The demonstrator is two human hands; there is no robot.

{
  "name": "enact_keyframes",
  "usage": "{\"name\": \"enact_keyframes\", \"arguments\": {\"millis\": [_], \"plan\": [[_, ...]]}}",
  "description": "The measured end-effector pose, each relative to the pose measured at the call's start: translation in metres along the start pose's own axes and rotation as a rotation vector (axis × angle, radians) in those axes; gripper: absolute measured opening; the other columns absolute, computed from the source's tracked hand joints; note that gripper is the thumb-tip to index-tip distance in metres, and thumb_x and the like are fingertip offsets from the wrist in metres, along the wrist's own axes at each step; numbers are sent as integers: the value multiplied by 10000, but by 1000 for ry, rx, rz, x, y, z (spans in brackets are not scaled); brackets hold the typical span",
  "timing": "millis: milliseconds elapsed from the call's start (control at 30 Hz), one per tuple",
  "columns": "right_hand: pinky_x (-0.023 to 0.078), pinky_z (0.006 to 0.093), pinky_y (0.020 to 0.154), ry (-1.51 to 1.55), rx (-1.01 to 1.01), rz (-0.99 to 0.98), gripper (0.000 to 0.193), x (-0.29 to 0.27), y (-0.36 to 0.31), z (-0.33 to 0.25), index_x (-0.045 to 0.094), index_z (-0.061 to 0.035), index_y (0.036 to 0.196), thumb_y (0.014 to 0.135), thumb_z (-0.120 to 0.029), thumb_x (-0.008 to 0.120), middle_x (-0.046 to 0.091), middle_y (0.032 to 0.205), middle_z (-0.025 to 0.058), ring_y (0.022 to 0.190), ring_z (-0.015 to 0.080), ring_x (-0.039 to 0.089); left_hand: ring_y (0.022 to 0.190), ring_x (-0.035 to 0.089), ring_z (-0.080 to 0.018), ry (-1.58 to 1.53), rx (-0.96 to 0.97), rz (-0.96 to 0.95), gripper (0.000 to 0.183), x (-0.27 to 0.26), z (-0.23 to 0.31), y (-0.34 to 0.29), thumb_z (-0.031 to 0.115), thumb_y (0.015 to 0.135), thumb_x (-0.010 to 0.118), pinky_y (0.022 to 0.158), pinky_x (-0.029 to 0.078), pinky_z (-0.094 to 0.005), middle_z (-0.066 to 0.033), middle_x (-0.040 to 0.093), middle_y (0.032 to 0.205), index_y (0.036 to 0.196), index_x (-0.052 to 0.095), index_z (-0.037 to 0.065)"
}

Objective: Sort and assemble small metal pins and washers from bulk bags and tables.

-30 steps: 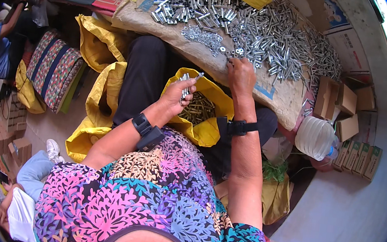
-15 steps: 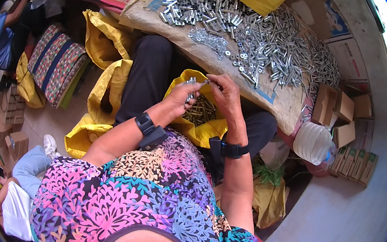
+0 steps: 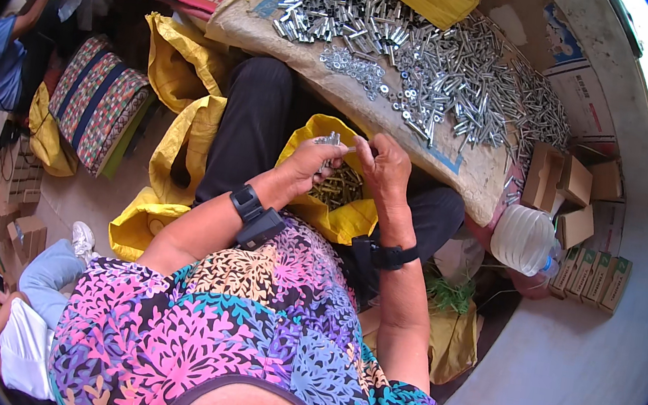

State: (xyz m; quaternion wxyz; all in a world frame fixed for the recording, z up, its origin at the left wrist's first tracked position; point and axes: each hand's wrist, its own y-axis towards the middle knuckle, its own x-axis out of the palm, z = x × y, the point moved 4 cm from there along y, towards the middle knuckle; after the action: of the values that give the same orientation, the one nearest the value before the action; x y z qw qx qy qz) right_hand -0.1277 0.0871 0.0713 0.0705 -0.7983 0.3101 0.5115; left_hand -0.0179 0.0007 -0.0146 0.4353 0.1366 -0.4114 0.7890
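Observation:
My left hand is closed round several silver metal bolts, whose ends stick out above the fingers. Close by on its right, my right hand has its fingers drawn together in a pinch. A thin metal end shows between the two hands, by the right fingertips. What the right fingers hold is too small to make out. Both hands are over an open yellow sack between my knees, with brass-coloured bolts inside.
Ahead, a covered table bears heaped metal bolts and a pile of washers. Yellow sacks stand left of my leg. To the right are a clear plastic jug and cardboard boxes. Other people sit at the left.
My right hand has shifted slightly right and turned, its fingers curling in more. The left hand has tilted a little and still holds the bolts.

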Motion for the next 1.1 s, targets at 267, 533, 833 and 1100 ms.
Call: {"name": "enact_keyframes", "arguments": {"millis": [267,533,833,1100], "plan": [[438,377,793,693,111,323,335,33,0,15,638,-30,919,934,-324,480,593,893,151,853,334,561,499,464,-60,102,-90,-60,82,28,-22,-6,204,869,593,412,340,-195,24,566,713,854,583,125],[403,382,915,365,-126,135,357,25,-33,-27,600,-48,1133,905,-304,499,581,1049,156,1018,324,538,652,570,-95,36,58,-146,130,-6,-6,5,219,862,616,572,482,-217,17,570,783,932,584,113],[474,348,719,523,104,50,207,34,-24,10,652,-23,985,836,-166,643,610,863,121,802,266,609,459,418,-21,304,-93,-140,92,-6,-1,-2,215,851,620,367,266,-153,46,533,678,875,575,138],[458,274,670,725,213,59,113,28,-15,24,676,1,877,839,-103,654,614,783,83,718,158,592,484,496,-40,-64,-131,-209,159,-5,2,5,185,851,639,371,340,-142,-11,623,760,961,585,84]]}}
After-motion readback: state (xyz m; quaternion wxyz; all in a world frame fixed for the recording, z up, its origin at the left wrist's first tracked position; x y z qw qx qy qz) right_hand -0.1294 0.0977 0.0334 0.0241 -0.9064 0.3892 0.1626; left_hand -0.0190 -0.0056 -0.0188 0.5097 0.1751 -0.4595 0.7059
